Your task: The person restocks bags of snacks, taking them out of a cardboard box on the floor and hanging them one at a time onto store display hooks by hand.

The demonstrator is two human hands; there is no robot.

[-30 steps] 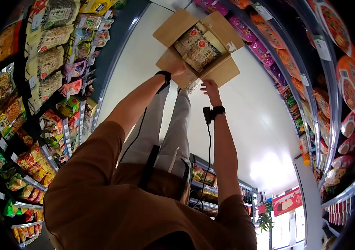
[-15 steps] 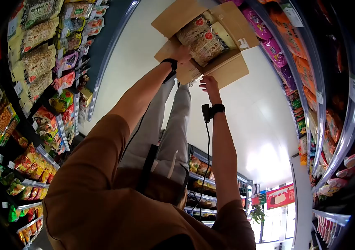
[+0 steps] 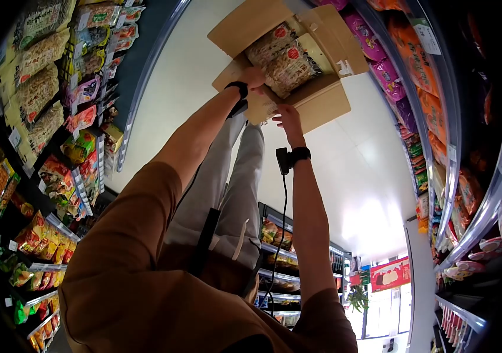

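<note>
A cardboard box (image 3: 318, 106) with its flaps spread stands at the top of the view, in front of my feet. Inside lie printed bags of dry, grainy food (image 3: 289, 72), partly see-through, with red round marks. My left hand (image 3: 254, 77) is at the box's near left corner, its fingers bent over the edge by the near flap; its fingertips are partly hidden. On the right, my right hand (image 3: 289, 120) is beside the near flap's end, fingers apart and pointing left, holding nothing I can see. A shiny clear strip, perhaps tape, shows at that flap end.
Shelves of bagged snacks (image 3: 36, 94) line the left side. Along the right run more shelves with orange packs (image 3: 419, 65) and purple packs (image 3: 386, 76). The pale floor (image 3: 357, 170) lies between them. A black cable (image 3: 283, 206) hangs from my right wrist device.
The view has shifted slightly. My right hand has moved a little left and closer to the near flap. My left hand stays at the box corner.
</note>
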